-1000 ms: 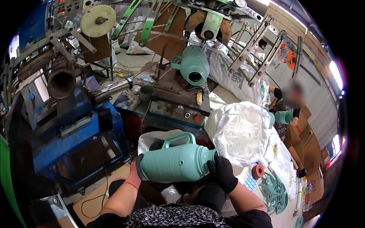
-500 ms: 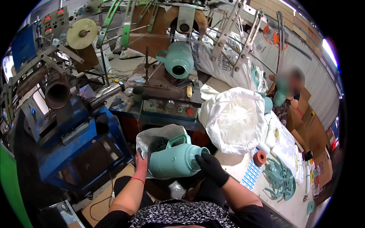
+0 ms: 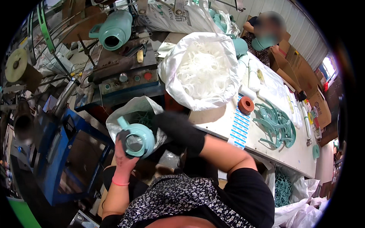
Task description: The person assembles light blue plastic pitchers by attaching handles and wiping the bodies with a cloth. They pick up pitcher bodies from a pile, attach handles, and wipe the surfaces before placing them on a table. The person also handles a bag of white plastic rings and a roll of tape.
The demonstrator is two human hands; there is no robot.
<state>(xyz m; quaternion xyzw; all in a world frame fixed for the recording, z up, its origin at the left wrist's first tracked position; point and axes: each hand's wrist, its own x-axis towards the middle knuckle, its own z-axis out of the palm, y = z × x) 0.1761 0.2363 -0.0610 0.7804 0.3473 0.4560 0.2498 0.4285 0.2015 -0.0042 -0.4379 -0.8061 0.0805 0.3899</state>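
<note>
A teal plastic jug shell (image 3: 147,137) is tipped so that its round open mouth points up toward me, its handle at the far left. My left hand (image 3: 124,156), in a pink glove with dark fingertips, grips the shell by the rim of its mouth. To the right of the shell, my black-gloved right hand (image 3: 176,129) is smeared by motion; its fingers cannot be made out. Behind the shell stands an open white sack (image 3: 119,110) with thin teal scraps in it.
A white bag (image 3: 173,85) full of clear plastic strips stands beyond my right hand. On the table (image 3: 216,123) lie a brown tape roll (image 3: 246,105), a blue-and-white label sheet (image 3: 239,129) and teal strips (image 3: 275,125). Another teal jug (image 3: 118,28) sits at the machine. A co-worker (image 3: 262,51) is at far right.
My view has swung to the right. The jug shell has turned from lying sideways to mouth toward me. My right hand has come off its mouth; my left has shifted to the rim.
</note>
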